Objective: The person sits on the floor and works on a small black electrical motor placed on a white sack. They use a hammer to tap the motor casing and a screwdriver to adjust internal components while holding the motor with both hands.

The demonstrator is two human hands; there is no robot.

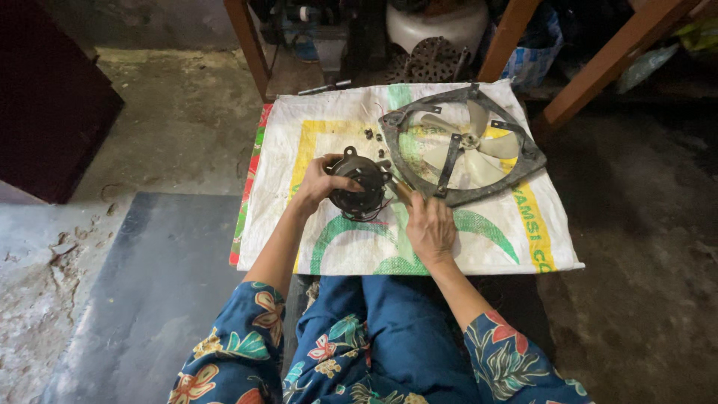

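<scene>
1. the left hand [320, 182] curls its fingers around a dark round fan motor [359, 187], steadying it on a white woven sack [493, 239] spread over the floor.
2. the right hand [430, 227] has fingers pressed together around a wooden-handled tool [402, 192], its tip at the motor's right side.
3. far right on the sack lies the grey fan frame [523, 161] with pale blades [467, 142]; the motor is already out of it.
4. small loose screws [372, 135] sit just beyond the motor, so reassembly looks undone.
</scene>
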